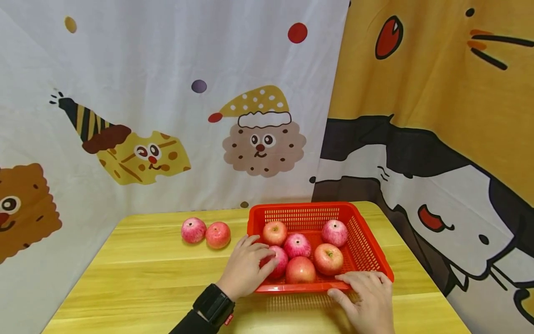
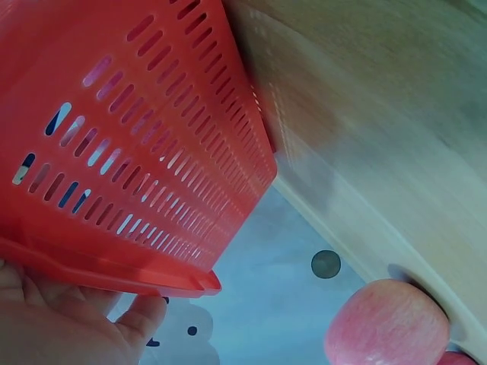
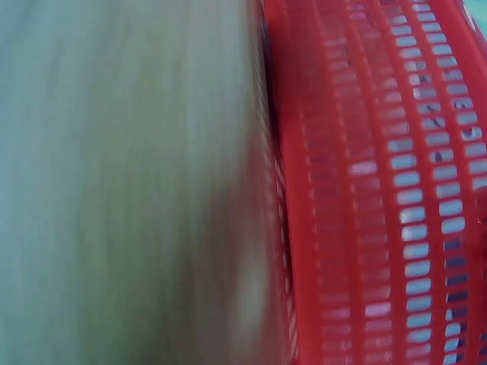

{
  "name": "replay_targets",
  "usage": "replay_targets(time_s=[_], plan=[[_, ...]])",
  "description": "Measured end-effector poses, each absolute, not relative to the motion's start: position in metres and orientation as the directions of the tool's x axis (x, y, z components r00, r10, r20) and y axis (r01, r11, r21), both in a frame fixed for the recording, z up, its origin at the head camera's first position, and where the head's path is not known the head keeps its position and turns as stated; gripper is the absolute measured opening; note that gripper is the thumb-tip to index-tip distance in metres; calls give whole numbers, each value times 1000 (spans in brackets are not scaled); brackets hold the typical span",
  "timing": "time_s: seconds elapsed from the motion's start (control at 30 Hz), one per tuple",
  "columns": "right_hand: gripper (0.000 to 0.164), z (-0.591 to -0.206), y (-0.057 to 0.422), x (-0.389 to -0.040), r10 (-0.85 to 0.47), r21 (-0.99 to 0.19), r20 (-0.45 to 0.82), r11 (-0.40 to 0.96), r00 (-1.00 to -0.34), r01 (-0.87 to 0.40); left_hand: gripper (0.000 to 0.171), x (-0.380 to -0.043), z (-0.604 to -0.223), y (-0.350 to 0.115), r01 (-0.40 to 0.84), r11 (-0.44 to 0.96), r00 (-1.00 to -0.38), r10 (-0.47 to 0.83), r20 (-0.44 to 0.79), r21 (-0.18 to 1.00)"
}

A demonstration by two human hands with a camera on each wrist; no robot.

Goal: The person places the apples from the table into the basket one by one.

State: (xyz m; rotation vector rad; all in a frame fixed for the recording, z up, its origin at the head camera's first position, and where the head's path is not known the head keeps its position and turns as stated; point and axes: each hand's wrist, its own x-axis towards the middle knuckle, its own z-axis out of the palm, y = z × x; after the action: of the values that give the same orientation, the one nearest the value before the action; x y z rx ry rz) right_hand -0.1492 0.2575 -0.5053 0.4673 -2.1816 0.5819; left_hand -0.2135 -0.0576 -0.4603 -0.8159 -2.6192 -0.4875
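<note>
Right hand and left hand hold the red basket, each grip pinching its rim.

Eight apples are showing in the head view: six are lying in one basket at the lower centre, and two are sitting on one bench, left of the frame's middle. One left hand and one right hand are appearing toward the bottom, with one band; three cartoon snacks are spanning the left and centre.
</note>
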Motion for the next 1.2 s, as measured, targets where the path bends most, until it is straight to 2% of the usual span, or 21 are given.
replay_targets(time_s=[0.17,0.33,0.7,1.2], plan=[[41,-506,270,-147,-63,-302,769,841,-636,-449,32,-213,-460,-57,598,771,-768,473,433,219],[39,-507,273,-147,-71,-305,772,830,-632,-467,33,-214,-461,-58,602,767,-766,476,432,222],[42,-507,264,-152,-86,-249,859,791,-504,-559,34,-217,-460,-66,612,743,-772,488,407,270],[39,-508,260,-150,-102,-243,854,789,-511,-564,36,-217,-460,-74,607,736,-780,482,399,299]])
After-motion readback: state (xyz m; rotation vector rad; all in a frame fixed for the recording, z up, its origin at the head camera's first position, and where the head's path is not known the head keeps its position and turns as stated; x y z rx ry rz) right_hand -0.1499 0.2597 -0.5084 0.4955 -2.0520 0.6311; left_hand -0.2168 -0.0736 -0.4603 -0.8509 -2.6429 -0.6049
